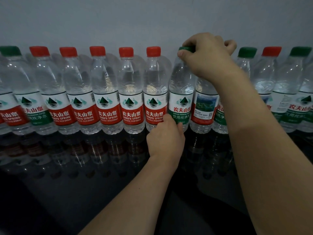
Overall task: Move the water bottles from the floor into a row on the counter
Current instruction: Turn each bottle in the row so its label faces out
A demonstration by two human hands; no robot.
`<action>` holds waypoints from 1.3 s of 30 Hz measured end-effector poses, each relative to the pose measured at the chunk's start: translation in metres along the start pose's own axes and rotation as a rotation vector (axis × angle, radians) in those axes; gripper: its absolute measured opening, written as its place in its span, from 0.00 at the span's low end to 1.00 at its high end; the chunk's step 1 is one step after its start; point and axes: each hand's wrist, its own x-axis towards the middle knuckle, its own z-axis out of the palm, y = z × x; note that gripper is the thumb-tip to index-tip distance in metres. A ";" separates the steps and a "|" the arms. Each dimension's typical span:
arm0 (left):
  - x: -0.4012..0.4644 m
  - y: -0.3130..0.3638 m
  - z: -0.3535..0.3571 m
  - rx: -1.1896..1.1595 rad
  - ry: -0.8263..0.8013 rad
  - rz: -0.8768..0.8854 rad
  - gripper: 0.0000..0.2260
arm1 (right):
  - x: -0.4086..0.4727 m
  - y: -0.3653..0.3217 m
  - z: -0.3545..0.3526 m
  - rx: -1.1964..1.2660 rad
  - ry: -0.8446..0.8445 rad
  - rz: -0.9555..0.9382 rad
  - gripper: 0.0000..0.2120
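The clear plastic water bottle with the green cap and green label (181, 92) stands upright on the dark glossy counter (101, 175), in the row of bottles along the pale wall (152, 17). On its left it is just beside the clear bottle with the red cap and red label (154, 92). On its right stands another clear bottle with a picture label (205, 102), whose cap is hidden behind the wrist.

The right hand (205, 55) comes from above, and its grip is closed around the green cap (186, 48), with the thumb on the near side of the neck. The left hand (166, 138) is low, with its fingers curled at the base of the same bottle, at the lower edge of the label. How firmly these fingers press I cannot tell, because the back of the hand covers them.

I judge that the step in hand is to settle this bottle into its place in the row and line it up. To do it well, the top hand should keep the bottle vertical while the low hand guides the base, so that the base slides and does not tip. The bottle should end with its label to the near side, like the red ones on the left. The gaps on both sides are very small, so a push to the side can knock a neighbour, and one falling bottle may take others with it. It is better to let go of the cap only when the base sits flat.
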 end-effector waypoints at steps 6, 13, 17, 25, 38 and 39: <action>0.000 0.000 0.000 -0.003 -0.005 -0.006 0.11 | 0.001 0.001 0.001 -0.005 0.012 0.003 0.14; 0.000 -0.001 0.002 0.002 0.005 -0.008 0.11 | -0.001 0.006 0.001 0.008 0.030 -0.006 0.17; -0.006 0.003 -0.005 -0.016 0.040 0.007 0.11 | -0.011 0.019 -0.006 -0.012 0.084 -0.021 0.23; -0.015 0.045 -0.001 -0.054 0.122 0.107 0.11 | -0.020 0.061 -0.020 -0.186 0.130 -0.038 0.19; -0.003 0.049 0.023 0.026 0.125 0.130 0.13 | 0.001 0.066 -0.011 -0.148 0.157 0.011 0.19; -0.003 0.049 0.024 0.033 0.113 0.123 0.14 | 0.002 0.067 -0.011 -0.121 0.144 0.000 0.17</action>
